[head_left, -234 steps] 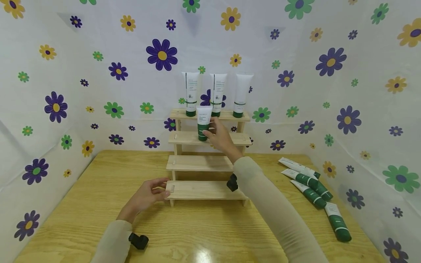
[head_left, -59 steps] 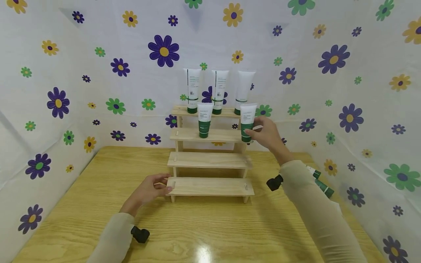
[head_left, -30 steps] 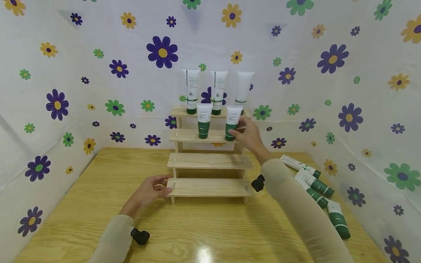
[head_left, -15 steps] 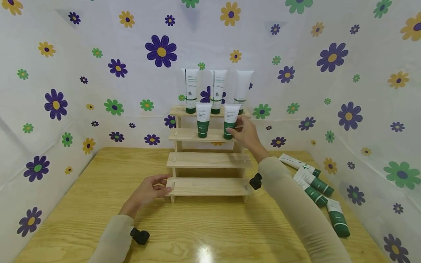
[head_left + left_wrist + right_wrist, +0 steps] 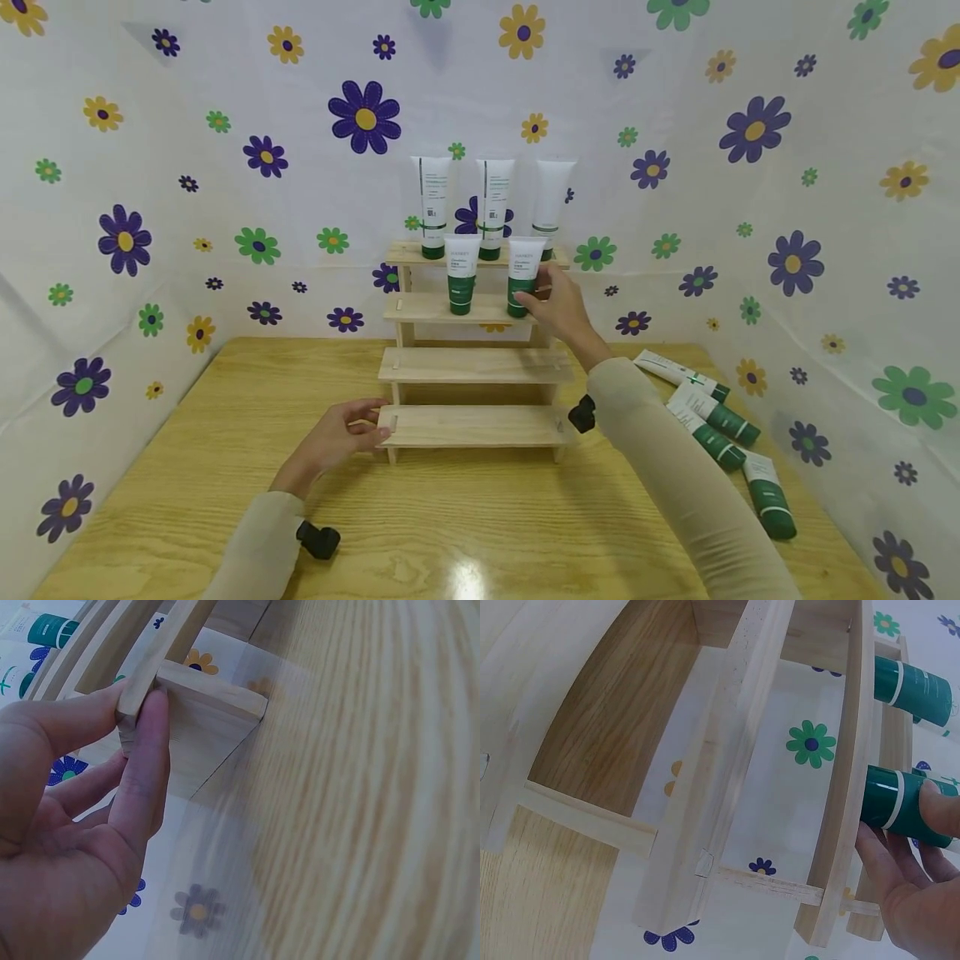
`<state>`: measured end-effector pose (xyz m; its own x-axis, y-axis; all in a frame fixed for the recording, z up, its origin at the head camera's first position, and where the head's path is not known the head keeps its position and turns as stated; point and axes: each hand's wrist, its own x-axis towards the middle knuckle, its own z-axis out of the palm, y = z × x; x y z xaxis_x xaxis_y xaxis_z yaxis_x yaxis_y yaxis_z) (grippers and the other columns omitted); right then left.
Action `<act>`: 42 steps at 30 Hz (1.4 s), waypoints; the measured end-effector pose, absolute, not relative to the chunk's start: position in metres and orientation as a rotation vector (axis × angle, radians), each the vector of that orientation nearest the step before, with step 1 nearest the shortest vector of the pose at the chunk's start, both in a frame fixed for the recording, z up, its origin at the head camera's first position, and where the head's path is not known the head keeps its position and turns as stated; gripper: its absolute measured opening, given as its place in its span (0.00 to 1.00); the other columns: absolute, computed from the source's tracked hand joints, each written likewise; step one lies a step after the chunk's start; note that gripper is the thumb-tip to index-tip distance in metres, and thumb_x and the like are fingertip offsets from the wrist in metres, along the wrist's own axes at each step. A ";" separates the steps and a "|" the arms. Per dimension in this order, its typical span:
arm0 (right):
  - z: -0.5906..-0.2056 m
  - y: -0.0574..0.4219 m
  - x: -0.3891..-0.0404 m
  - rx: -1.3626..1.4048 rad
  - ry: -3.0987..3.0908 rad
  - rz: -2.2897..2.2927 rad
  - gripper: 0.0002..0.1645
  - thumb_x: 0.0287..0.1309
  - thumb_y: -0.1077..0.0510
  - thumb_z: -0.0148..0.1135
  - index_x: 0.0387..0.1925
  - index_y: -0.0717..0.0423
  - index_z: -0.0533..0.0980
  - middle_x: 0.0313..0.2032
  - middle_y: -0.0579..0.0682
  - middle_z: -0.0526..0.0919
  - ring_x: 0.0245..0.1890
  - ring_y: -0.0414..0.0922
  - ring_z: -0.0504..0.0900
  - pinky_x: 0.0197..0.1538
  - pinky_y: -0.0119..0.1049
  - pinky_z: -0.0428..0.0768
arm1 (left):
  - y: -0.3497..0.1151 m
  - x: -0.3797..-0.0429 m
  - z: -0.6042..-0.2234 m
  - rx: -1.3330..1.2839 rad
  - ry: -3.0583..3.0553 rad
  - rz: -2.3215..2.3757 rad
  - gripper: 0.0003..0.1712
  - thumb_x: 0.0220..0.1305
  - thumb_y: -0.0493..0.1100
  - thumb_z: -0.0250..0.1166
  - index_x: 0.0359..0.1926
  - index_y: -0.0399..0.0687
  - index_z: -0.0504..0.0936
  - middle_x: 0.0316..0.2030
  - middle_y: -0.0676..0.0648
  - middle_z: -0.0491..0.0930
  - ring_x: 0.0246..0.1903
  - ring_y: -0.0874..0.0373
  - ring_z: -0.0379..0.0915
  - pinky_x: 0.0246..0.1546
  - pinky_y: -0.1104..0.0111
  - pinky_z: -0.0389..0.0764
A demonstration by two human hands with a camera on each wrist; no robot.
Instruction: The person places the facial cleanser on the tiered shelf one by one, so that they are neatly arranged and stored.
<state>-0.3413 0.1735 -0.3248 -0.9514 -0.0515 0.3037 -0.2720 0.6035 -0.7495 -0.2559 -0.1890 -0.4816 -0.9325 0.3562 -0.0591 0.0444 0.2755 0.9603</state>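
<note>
My right hand (image 5: pixel 558 308) holds a small white-and-green squeeze tube (image 5: pixel 525 271) upright on the second-highest step of a wooden tiered stand (image 5: pixel 472 367). In the right wrist view, thumb and fingers lie around the green lower part of that tube (image 5: pixel 900 801). Beside it on the same step stands a matching small tube (image 5: pixel 461 275). Taller tubes stand on the top step: one at left (image 5: pixel 432 204), one in the middle (image 5: pixel 495 204), one at right (image 5: pixel 551 200), partly hidden. My left hand (image 5: pixel 333 437) pinches the left end of the lowest step, as the left wrist view (image 5: pixel 142 712) shows.
Several tubes (image 5: pixel 712 417) lie in a loose group on the wooden table (image 5: pixel 450 517) to the right of the stand, near the right forearm. A flower-patterned cloth (image 5: pixel 300 167) rises behind and on both sides. The two lower steps bear no tubes.
Since 7.8 s ago, the first small tube has been let go on the second-highest step. My right hand has brought another in from the right and set it there. The left hand stays put.
</note>
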 end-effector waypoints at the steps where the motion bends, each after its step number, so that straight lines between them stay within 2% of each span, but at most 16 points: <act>1: -0.325 0.174 -0.341 0.270 -2.581 1.265 0.28 0.69 0.59 0.66 0.64 0.63 0.67 0.58 0.63 0.79 0.59 0.59 0.81 0.68 0.51 0.80 | -0.189 -0.256 -0.482 0.372 2.282 1.709 0.37 0.70 0.40 0.68 0.74 0.33 0.65 0.56 0.32 0.76 0.48 0.54 0.82 0.47 0.65 0.89; 14: -0.326 0.175 -0.341 0.310 -2.584 1.242 0.27 0.70 0.59 0.65 0.64 0.64 0.67 0.58 0.63 0.79 0.59 0.59 0.81 0.68 0.50 0.80 | -0.189 -0.254 -0.479 0.384 2.264 1.714 0.38 0.70 0.40 0.68 0.75 0.31 0.63 0.55 0.31 0.76 0.48 0.54 0.83 0.47 0.64 0.90; 26: -0.329 0.178 -0.341 0.330 -2.587 1.278 0.27 0.70 0.58 0.65 0.64 0.62 0.66 0.60 0.65 0.79 0.59 0.61 0.82 0.67 0.53 0.80 | -0.189 -0.255 -0.479 0.374 2.271 1.691 0.40 0.70 0.43 0.69 0.75 0.32 0.63 0.56 0.32 0.75 0.49 0.54 0.83 0.48 0.64 0.90; 33: -0.330 0.179 -0.340 0.342 -2.579 1.293 0.27 0.70 0.57 0.65 0.63 0.60 0.67 0.59 0.65 0.79 0.58 0.61 0.82 0.66 0.53 0.81 | -0.185 -0.254 -0.477 0.368 2.298 1.679 0.38 0.70 0.40 0.68 0.74 0.31 0.63 0.53 0.34 0.77 0.46 0.55 0.83 0.46 0.62 0.90; 42: -0.330 0.177 -0.341 0.325 -2.580 1.309 0.27 0.70 0.57 0.66 0.64 0.58 0.66 0.59 0.64 0.79 0.59 0.61 0.82 0.67 0.53 0.80 | -0.179 -0.254 -0.474 0.285 2.372 1.671 0.38 0.68 0.42 0.71 0.73 0.32 0.67 0.51 0.35 0.79 0.43 0.56 0.84 0.43 0.61 0.90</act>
